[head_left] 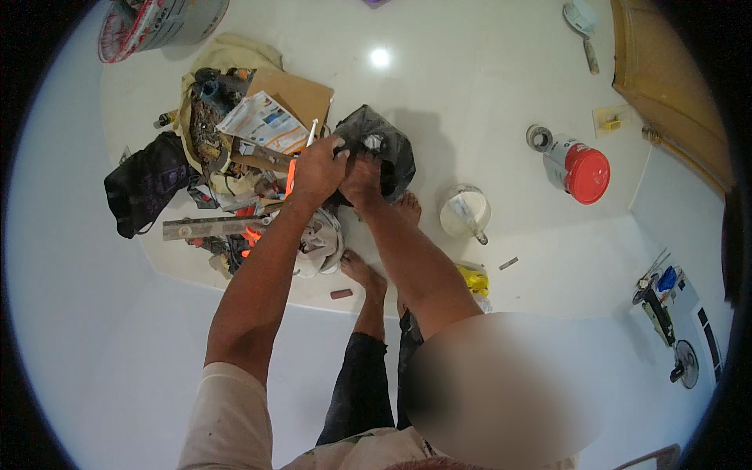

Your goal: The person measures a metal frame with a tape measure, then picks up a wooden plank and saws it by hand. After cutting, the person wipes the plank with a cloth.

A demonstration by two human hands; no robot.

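A black plastic bag (398,149) stands on the floor in front of my feet, with its mouth spread. My left hand (317,174) is closed on the bag's left edge. Close against that hand is an orange piece (291,177), with a thin white tip (313,131) rising beyond it; whether the hand touches them is unclear. My right hand (361,180) reaches into the bag's mouth, its fingertips hidden inside. Something pale and shiny (373,142) shows in the opening just past the right fingers.
Left of the bag, a beige sack (235,51) overflows with tools, cardboard (294,98) and a leaflet (262,123). A black bag (147,184) lies beside it. Rightward stand a white tub (464,213) and a red-lidded bucket (586,174). A paint-stained bucket (168,27) sits at far left.
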